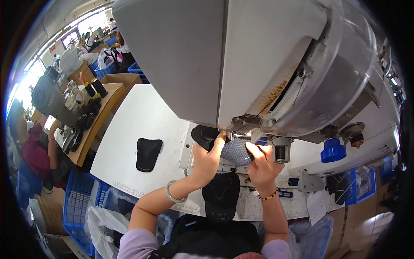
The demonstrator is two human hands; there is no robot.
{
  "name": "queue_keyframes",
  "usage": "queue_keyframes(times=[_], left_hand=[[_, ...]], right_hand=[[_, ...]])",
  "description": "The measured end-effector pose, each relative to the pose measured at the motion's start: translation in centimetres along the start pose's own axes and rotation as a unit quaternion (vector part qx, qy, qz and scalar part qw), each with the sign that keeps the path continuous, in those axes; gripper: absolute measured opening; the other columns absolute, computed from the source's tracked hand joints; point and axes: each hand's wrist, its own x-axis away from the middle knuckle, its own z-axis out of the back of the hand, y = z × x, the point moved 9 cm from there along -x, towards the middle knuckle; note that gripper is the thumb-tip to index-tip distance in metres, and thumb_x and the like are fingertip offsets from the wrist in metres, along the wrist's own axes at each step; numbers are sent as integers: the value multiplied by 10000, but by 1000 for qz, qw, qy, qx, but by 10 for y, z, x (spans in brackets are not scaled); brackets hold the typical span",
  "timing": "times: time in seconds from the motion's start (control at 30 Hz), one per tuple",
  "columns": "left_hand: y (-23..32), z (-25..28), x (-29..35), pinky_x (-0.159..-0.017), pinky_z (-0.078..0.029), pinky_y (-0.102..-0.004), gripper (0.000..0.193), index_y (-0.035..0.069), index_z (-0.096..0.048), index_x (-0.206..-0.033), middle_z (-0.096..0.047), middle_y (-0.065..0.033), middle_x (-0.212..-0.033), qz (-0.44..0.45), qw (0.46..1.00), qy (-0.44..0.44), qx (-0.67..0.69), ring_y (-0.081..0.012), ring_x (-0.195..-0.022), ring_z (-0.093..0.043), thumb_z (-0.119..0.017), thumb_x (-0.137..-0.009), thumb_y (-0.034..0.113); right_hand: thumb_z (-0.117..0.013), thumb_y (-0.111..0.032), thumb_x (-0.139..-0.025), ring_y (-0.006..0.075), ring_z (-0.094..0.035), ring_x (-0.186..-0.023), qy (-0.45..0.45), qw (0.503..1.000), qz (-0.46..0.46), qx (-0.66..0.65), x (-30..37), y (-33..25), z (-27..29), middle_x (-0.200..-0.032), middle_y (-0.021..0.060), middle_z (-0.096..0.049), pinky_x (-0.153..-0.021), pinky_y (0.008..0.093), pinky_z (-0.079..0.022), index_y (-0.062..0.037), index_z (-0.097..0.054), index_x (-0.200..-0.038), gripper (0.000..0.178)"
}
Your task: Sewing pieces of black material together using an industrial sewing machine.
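Under the head of a white sewing machine lies a fabric piece, grey mesh in the middle with a black part at its left end. My left hand closes on its black end, thumb on top, close to the needle area. On the other side, my right hand grips the piece's right edge with thumb and forefinger. Nearer to me, a black tongue-shaped piece with stitched lines overhangs the table's front edge. Another black tongue-shaped piece lies flat to the left. The machine head hides the far part of the fabric.
The white table has a ruler-marked front edge. A blue knob hangs at the machine's right. Blue crates and plastic bags stand below left. At far left, a person in a dark red top sits by another machine.
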Motion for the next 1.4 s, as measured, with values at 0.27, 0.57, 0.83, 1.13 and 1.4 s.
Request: queue_keyframes(times=[0.27,0.57,0.83,1.13,1.4], left_hand=[[7,-4,10,-704,-445,-255,141,-51,-607,-947,-618,-56,-876,-70,993,87,-32,-119,-791,-560,-519,-878,34],[-1,3,22,-780,-420,-262,86,-29,-588,-908,-579,-74,-915,-35,995,96,14,-163,-853,-522,-533,-861,18],[-32,12,-23,-818,-494,-291,245,-53,-580,-1035,-630,-128,-996,309,937,-133,92,-189,-939,-610,-590,-822,67],[-38,5,-14,-733,-514,-260,180,-43,-601,-952,-638,-94,-909,267,937,-127,187,-138,-811,-623,-604,-797,50],[-23,3,7,-670,-451,-217,84,3,-605,-884,-601,-5,-827,150,970,-14,192,-84,-739,-561,-580,-817,47]], right_hand=[[-580,145,-686,151,-500,-589,27,989,-128,-67,8,26,-7,-642,66,-545,-577,278,-409,4,-631,-767,171],[-625,49,-776,208,-568,-911,-31,898,-335,-283,69,86,-58,-998,73,-587,-791,315,-471,-37,-557,-1028,275],[-651,42,-765,197,-568,-873,-40,893,-325,-310,62,90,-68,-974,72,-585,-766,310,-483,-30,-547,-1048,310],[-609,52,-752,152,-523,-674,59,968,-188,-154,44,58,-21,-862,74,-542,-539,269,-407,-10,-530,-937,211],[-694,31,-667,239,-632,-753,23,990,69,-118,22,-23,-10,-954,88,-580,-620,302,-531,-76,-596,-972,337]])
